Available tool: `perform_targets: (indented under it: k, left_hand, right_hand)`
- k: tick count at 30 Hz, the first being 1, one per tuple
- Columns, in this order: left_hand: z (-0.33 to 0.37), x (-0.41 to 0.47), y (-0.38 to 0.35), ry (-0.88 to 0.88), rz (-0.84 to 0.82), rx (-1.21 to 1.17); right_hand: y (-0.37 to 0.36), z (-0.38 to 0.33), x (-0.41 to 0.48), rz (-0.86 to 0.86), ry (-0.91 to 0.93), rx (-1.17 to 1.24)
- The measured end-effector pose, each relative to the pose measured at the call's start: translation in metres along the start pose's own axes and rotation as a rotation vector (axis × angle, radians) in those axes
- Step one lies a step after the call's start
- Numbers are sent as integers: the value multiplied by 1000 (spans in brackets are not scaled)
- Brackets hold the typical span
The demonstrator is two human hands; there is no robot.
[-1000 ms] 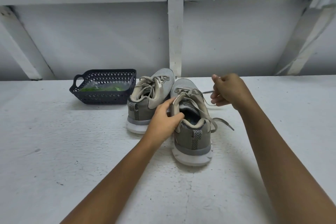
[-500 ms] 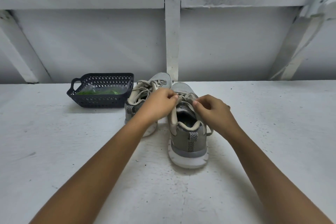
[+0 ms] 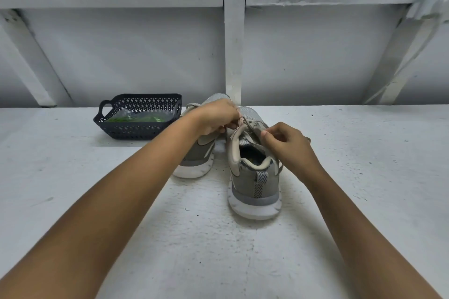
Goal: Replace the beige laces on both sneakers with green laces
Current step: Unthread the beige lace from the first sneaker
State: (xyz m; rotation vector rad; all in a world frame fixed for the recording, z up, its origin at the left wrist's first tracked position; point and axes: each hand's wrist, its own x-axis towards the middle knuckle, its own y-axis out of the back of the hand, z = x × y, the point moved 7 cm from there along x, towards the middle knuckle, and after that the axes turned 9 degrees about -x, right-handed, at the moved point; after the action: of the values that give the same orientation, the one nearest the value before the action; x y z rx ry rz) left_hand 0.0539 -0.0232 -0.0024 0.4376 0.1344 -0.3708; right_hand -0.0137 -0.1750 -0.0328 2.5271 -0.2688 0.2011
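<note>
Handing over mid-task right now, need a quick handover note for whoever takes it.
Left hand and right hand each pinch the beige lace at the top of the near sneaker; it is not yet pulled out.
Far sneaker beside it is beige-laced, untouched.
Green laces lie bagged in the dark basket, far left.
Done: no lace swapped. Left: strip both sneakers, thread green laces.

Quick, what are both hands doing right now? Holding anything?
Left hand: pinching the beige lace of the nearer sneaker.
Right hand: pinching that lace too, on its other side.
</note>
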Motion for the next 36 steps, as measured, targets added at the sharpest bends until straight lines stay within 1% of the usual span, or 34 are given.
perform_targets:
  k: [5,7,9,10,13,14,16,19,22,23,25,27,29,31,33,36]
  left_hand:
    - [12,5,8,-64,62,156]
    - [19,1,9,-144,48,185]
    - [28,-8,7,-276,2,205]
    - [30,-13,7,-339,-3,276]
    - [27,-25,10,-452,87,648]
    - [25,-28,10,-469,114,730]
    - [19,-30,7,-492,159,796]
    - [18,-32,11,-527,277,793]
    - [19,-32,26,-503,458,688]
    - [19,-33,30,-504,486,656]
    - [19,-37,28,-553,450,645]
    - [18,-38,21,-599,349,693]
    - [13,-37,13,-594,286,768]
    - [10,-35,12,-567,285,749]
    - [10,-34,21,-536,380,634]
    - [9,-39,43,-478,591,420]
  right_hand:
    - [-1,0,-1,11,3,-10]
    - [-1,0,-2,20,4,-4]
    - [-1,1,-2,23,-5,-5]
    - [-1,3,-2,23,-9,-6]
    - [-2,4,-1,34,-9,7]
    - [-2,4,-1,37,-8,11]
    - [-3,5,-2,38,-8,15]
    - [-3,6,-2,43,-11,14]
    - [-3,6,-1,46,-13,16]
    - [-3,6,-1,45,-12,16]
    - [-3,6,-1,45,-9,21]
    - [-3,7,0,50,-10,28]
    - [-3,6,0,52,-11,31]
    - [-4,6,0,51,-10,35]
    - [-3,7,0,51,-11,38]
    - [-3,7,-1,44,-14,41]
